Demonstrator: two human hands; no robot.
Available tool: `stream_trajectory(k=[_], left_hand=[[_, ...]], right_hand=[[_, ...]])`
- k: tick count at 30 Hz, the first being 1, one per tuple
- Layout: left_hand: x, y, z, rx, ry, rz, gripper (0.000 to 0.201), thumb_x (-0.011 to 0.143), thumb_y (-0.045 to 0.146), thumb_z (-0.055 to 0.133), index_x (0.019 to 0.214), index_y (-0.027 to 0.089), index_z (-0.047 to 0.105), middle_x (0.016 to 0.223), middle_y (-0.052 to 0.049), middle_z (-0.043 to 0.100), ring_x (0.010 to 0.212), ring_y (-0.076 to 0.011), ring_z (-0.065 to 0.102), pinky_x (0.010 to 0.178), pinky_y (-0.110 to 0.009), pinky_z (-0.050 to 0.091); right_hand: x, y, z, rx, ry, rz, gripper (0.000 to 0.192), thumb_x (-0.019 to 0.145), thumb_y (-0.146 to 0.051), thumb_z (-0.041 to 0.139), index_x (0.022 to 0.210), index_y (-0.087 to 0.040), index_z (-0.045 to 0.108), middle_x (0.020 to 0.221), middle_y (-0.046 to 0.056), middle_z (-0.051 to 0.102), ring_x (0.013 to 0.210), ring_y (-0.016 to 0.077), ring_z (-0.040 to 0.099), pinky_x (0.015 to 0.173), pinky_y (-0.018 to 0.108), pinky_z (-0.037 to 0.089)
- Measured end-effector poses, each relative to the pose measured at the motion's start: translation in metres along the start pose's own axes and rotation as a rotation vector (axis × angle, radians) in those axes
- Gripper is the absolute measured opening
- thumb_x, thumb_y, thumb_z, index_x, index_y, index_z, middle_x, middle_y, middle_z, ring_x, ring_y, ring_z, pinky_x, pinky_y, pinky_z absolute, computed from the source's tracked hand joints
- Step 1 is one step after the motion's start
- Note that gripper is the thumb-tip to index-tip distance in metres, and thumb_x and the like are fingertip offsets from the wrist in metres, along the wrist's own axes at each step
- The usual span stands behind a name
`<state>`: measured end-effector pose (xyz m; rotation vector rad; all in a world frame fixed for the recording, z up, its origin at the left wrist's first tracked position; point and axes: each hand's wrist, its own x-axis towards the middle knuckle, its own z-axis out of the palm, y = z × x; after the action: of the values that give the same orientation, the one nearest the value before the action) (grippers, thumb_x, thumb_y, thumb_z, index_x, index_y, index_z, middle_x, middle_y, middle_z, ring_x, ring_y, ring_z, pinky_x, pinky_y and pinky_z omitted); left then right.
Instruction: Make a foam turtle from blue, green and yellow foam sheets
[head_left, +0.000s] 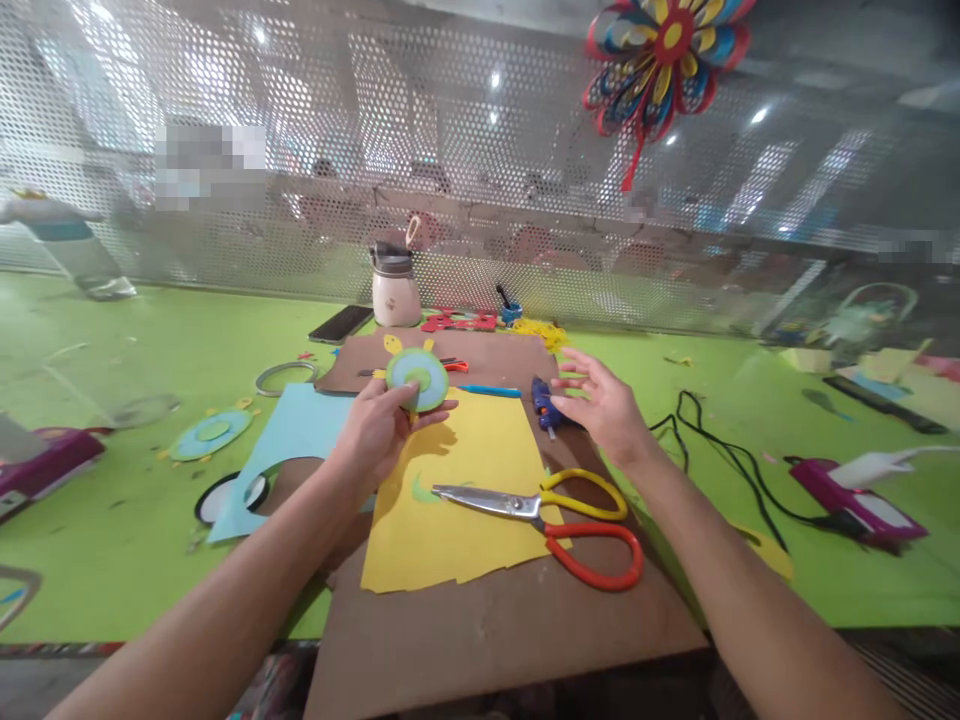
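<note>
Pinched between the thumb and fingers of my left hand [382, 420] is a round paper turtle [407, 372], blue and green with a yellow head and legs. It is held above a yellow paper sheet [465, 450]. My right hand [600, 405] has its fingers spread, close beside a dark blue glue gun [544, 402] that rests on the brown cardboard [480, 630]. Large scissors [525, 505] with one yellow and one red handle lie across the yellow sheet. A blue pen [491, 391] sits at the sheet's far edge.
Light blue cut paper [307, 435] and a second paper turtle [211, 433] lie on the left. At the back stand a lidded bottle [396, 290] and a phone [341, 324]. A black cable [739, 465] runs to a purple power strip [859, 500] on the right.
</note>
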<state>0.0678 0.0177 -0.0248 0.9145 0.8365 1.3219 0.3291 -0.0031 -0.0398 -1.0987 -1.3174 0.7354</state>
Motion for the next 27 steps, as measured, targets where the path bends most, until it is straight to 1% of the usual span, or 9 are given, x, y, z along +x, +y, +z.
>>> stream_trajectory(k=[1, 3, 6, 8, 12, 15, 19, 23, 27], left_hand=[[-0.001, 0.0, 0.0, 0.017, -0.029, -0.009, 0.015, 0.079, 0.014, 0.059, 0.088, 0.015, 0.048, 0.09, -0.008, 0.067, 0.075, -0.0245, 0.072, 0.071, -0.038, 0.059], [-0.003, -0.001, 0.0, 0.048, -0.092, -0.034, 0.012, 0.082, 0.014, 0.057, 0.09, 0.013, 0.048, 0.089, -0.01, 0.067, 0.077, -0.0273, 0.073, 0.069, -0.037, 0.059], [-0.008, 0.0, 0.003, 0.049, -0.179, -0.102, 0.01, 0.086, 0.016, 0.055, 0.094, 0.013, 0.049, 0.092, -0.013, 0.068, 0.084, -0.0311, 0.072, 0.073, -0.04, 0.059], [-0.012, 0.0, 0.005, 0.019, -0.236, -0.161, 0.012, 0.087, 0.017, 0.056, 0.097, 0.012, 0.051, 0.098, -0.015, 0.068, 0.09, -0.0331, 0.07, 0.079, -0.043, 0.058], [-0.018, 0.002, 0.007, -0.052, -0.359, -0.271, 0.017, 0.088, 0.02, 0.056, 0.103, 0.011, 0.055, 0.108, -0.017, 0.067, 0.097, -0.0339, 0.068, 0.085, -0.046, 0.056], [-0.019, 0.002, 0.008, -0.087, -0.388, -0.314, 0.012, 0.088, 0.018, 0.056, 0.097, 0.011, 0.059, 0.108, -0.016, 0.068, 0.099, -0.0333, 0.067, 0.085, -0.048, 0.056], [-0.019, 0.002, 0.007, -0.097, -0.386, -0.318, 0.009, 0.088, 0.016, 0.057, 0.094, 0.011, 0.061, 0.108, -0.016, 0.069, 0.099, -0.0326, 0.067, 0.084, -0.049, 0.057], [-0.018, 0.004, 0.006, -0.076, -0.437, -0.325, 0.013, 0.089, 0.014, 0.054, 0.099, 0.01, 0.06, 0.106, -0.017, 0.069, 0.097, -0.0329, 0.067, 0.084, -0.05, 0.057], [-0.02, 0.003, 0.005, -0.098, -0.488, -0.334, 0.014, 0.091, 0.014, 0.05, 0.099, 0.009, 0.061, 0.101, -0.017, 0.07, 0.097, -0.0319, 0.067, 0.085, -0.05, 0.056]], right_hand=[[-0.001, 0.003, 0.001, -0.037, 0.0, 0.003, 0.048, 0.067, -0.027, 0.075, 0.113, -0.022, 0.063, 0.106, 0.006, 0.064, 0.089, 0.0189, 0.064, 0.078, 0.033, 0.053], [-0.003, 0.006, 0.006, -0.086, -0.015, 0.02, 0.028, 0.074, -0.034, 0.069, 0.098, -0.018, 0.069, 0.087, 0.006, 0.069, 0.074, 0.0177, 0.066, 0.073, 0.034, 0.054], [-0.01, 0.004, 0.015, -0.097, -0.069, 0.026, 0.023, 0.079, -0.038, 0.064, 0.081, -0.016, 0.07, 0.067, 0.004, 0.068, 0.061, 0.0172, 0.064, 0.065, 0.034, 0.054], [-0.017, -0.001, 0.023, -0.098, -0.119, 0.015, 0.022, 0.08, -0.038, 0.064, 0.081, -0.017, 0.071, 0.071, 0.004, 0.069, 0.066, 0.0183, 0.065, 0.067, 0.034, 0.055], [-0.031, -0.015, 0.036, -0.137, -0.264, -0.015, 0.023, 0.083, -0.035, 0.062, 0.1, -0.022, 0.07, 0.093, 0.006, 0.071, 0.084, 0.0208, 0.066, 0.079, 0.037, 0.054], [-0.038, -0.026, 0.043, -0.156, -0.318, -0.058, 0.025, 0.083, -0.032, 0.062, 0.106, -0.024, 0.068, 0.099, 0.006, 0.07, 0.088, 0.0209, 0.065, 0.08, 0.036, 0.054], [-0.043, -0.032, 0.049, -0.158, -0.314, -0.079, 0.028, 0.081, -0.028, 0.064, 0.108, -0.02, 0.065, 0.098, 0.008, 0.07, 0.085, 0.0197, 0.066, 0.078, 0.035, 0.055], [-0.043, -0.029, 0.05, -0.075, -0.308, 0.015, 0.031, 0.081, -0.028, 0.064, 0.11, -0.016, 0.062, 0.091, 0.008, 0.071, 0.086, 0.0204, 0.068, 0.079, 0.035, 0.055], [-0.045, -0.029, 0.052, 0.065, -0.297, 0.09, 0.022, 0.081, -0.033, 0.065, 0.096, -0.016, 0.066, 0.089, 0.007, 0.073, 0.081, 0.0195, 0.071, 0.074, 0.032, 0.057]])
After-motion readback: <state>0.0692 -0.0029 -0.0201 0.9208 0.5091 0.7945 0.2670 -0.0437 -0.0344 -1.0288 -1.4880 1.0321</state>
